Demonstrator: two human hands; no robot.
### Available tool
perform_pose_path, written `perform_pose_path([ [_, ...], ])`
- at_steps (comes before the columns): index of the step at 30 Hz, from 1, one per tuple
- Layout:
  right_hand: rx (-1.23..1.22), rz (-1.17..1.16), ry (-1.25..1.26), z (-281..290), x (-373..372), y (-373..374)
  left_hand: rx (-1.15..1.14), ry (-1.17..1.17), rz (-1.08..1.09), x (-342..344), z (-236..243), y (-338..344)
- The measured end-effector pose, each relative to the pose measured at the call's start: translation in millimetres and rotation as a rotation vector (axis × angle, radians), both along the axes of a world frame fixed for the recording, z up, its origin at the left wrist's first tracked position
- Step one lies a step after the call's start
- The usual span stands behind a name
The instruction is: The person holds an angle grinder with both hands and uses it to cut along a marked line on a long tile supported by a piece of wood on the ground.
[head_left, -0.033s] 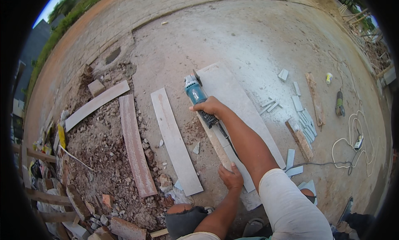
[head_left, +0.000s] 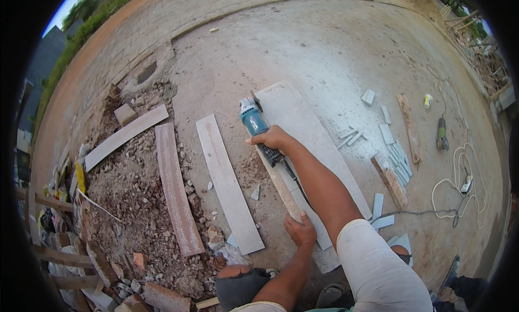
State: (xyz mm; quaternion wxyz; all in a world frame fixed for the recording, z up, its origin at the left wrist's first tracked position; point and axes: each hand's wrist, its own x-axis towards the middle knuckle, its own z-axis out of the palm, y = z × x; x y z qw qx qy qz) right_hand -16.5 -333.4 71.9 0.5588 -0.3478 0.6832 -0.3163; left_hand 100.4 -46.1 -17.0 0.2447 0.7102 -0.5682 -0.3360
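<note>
My right hand [head_left: 273,139] grips a teal angle grinder [head_left: 254,117], its disc at the upper left edge of a large pale tile [head_left: 324,166]. A cord trails from the tool beneath my forearm. Below it, my left hand [head_left: 300,231] is closed on the near end of a long, narrow beige strip [head_left: 281,185], which lies along the tile. A paler narrow piece [head_left: 313,220] runs beside that strip, partly hidden by my right arm.
Cut tile strips [head_left: 227,182] lie left, some over rubble [head_left: 119,204]. Small offcuts [head_left: 386,133], wooden pieces [head_left: 408,123], a green-black power tool [head_left: 442,133] and looped cords [head_left: 459,209] are right. A person's dark-clothed leg [head_left: 467,285] shows lower right. Broken wood and debris [head_left: 59,258] line the lower left.
</note>
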Motion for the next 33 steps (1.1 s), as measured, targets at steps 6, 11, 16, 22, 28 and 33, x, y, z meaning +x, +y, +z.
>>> perform_pose_path([
  [6,-0.013,-0.009,0.046,9,7,18,0.006,-0.011,0.018,1,-3,1],
  [11,0.003,0.0,0.019,10,7,29,0.021,0.0,0.016,0,-2,0],
  [16,0.006,0.022,0.043,19,7,32,0.002,-0.008,0.021,1,-2,1],
  [22,-0.001,0.011,0.027,8,4,26,0.028,0.001,0.012,0,1,0],
  [28,-0.009,-0.003,0.052,9,7,25,0.032,-0.006,0.019,1,3,0],
  [33,0.013,0.009,0.042,13,5,24,0.048,0.004,0.012,2,-1,0],
])
